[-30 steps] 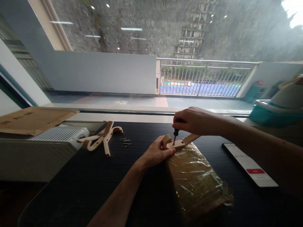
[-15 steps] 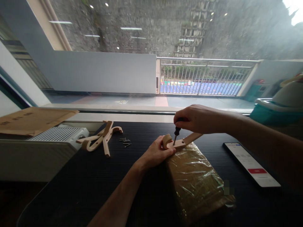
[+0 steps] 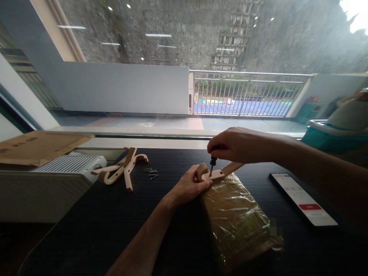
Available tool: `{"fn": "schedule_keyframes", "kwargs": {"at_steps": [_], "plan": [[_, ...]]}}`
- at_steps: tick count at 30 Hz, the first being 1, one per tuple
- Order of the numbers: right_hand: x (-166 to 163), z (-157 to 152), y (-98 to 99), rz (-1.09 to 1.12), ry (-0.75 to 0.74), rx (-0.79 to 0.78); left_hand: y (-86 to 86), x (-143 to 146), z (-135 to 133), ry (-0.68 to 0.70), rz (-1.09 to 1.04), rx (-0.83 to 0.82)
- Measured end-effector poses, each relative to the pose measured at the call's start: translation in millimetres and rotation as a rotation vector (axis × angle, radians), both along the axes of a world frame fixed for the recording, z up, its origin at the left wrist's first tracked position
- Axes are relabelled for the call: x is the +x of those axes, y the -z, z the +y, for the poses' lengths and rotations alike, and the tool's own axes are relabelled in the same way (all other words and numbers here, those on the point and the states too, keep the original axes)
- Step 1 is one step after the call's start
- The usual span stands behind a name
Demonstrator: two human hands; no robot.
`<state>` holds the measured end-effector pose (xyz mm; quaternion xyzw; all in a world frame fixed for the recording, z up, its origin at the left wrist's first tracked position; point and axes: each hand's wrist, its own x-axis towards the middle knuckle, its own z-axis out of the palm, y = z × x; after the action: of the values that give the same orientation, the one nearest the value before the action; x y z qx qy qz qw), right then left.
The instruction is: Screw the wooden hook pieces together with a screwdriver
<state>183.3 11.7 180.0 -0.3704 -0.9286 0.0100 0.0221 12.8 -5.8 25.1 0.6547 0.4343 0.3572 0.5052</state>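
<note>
My right hand (image 3: 227,143) is closed round the dark handle of a screwdriver (image 3: 212,163), whose shaft points down at a hole in a light wooden hook (image 3: 217,174). My left hand (image 3: 191,187) grips the curled end of that hook, thumb along its near side. Beneath the hook lies a box wrapped in clear and brown tape (image 3: 238,218), and the hook rests on its far end. Whether a screw sits under the screwdriver's tip is too small to tell.
Several wooden hooks (image 3: 126,168) lie in a pile on the black table (image 3: 94,230), beside several loose screws (image 3: 152,174). A phone (image 3: 301,199) lies at the right. A brown envelope (image 3: 37,145) covers part of a white radiator (image 3: 74,165). A window stands beyond the table.
The right hand has shifted slightly left and tilted with the screwdriver, whose tip stays at the same hole. The whole view has drifted a little. The left hand keeps its grip.
</note>
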Motion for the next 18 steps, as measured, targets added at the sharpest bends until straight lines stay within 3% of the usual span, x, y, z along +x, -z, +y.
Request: {"fn": "schedule_keyframes", "kwargs": {"at_steps": [5,12,18], "plan": [[2.2,5.3,2.9,0.012,-0.015,-0.017,-0.9,-0.2,-0.5,-0.016,0.013,0.001],[0.1,4.6,8.9,0.0,0.096,0.053,-0.5,0.7,-0.7,-0.03,0.012,0.001],[0.4,0.8,1.8,-0.034,0.032,0.017,-2.1,0.9,-1.2,-0.017,0.018,0.012]]}}
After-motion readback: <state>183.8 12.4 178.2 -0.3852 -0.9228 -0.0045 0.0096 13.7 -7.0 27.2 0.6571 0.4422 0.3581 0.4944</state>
